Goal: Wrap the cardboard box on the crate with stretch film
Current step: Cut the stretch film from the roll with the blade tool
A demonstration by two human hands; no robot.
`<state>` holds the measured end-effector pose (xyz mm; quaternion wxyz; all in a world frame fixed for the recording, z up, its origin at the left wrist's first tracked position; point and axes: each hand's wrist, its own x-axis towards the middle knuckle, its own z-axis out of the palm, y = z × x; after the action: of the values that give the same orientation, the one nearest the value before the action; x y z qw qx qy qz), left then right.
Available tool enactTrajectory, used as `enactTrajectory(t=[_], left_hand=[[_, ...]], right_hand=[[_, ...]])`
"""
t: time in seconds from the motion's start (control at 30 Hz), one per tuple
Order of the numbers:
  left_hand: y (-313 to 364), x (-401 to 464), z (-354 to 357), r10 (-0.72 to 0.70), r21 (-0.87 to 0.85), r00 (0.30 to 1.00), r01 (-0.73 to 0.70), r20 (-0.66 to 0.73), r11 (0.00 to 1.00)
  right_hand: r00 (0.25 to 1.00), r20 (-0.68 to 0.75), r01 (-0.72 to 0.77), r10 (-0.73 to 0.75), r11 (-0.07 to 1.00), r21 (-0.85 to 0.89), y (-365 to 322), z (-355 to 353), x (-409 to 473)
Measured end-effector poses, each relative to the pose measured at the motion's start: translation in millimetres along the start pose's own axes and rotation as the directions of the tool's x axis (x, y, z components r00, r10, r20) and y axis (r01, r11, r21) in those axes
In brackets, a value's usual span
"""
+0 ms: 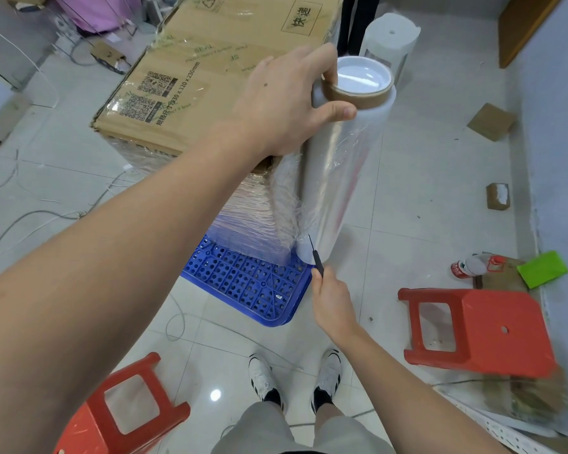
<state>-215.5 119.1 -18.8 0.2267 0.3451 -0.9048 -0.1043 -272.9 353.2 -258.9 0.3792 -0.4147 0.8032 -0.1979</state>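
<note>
The cardboard box (pixel 210 77) on the blue crate (pixel 250 283) blocked the way ahead, and the upright film roll (pixel 338 178) stood tight against its near right corner. Two red stools (pixel 479 329) (pixel 125 411) flanked the standing spot. Bare floor (pixel 423 191) lay open right of the roll; cables (pixel 30 221) crossed the floor at left.

Bright, even indoor light washed the scene — a small glare spot sat on the glossy floor tiles (pixel 215 395). Wide-angle bending showed at the edges — the broom (pixel 535 396) was blurred.
</note>
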Motion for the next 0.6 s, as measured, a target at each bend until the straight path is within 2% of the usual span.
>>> enactTrajectory(t=[0.3, 0.6], left_hand=[[3, 5, -4, -0.058, 0.086, 0.998, 0.054, 0.037, 0.995], [2, 4, -3, -0.086, 0.083, 0.994, 0.08, 0.065, 0.993]], right_hand=[[0.999, 0.025, 0.025, -0.023, 0.994, -0.102, -10, 4, 36], [0.997, 0.081, 0.025, -0.008, 0.978, -0.207, 3, 16, 49]])
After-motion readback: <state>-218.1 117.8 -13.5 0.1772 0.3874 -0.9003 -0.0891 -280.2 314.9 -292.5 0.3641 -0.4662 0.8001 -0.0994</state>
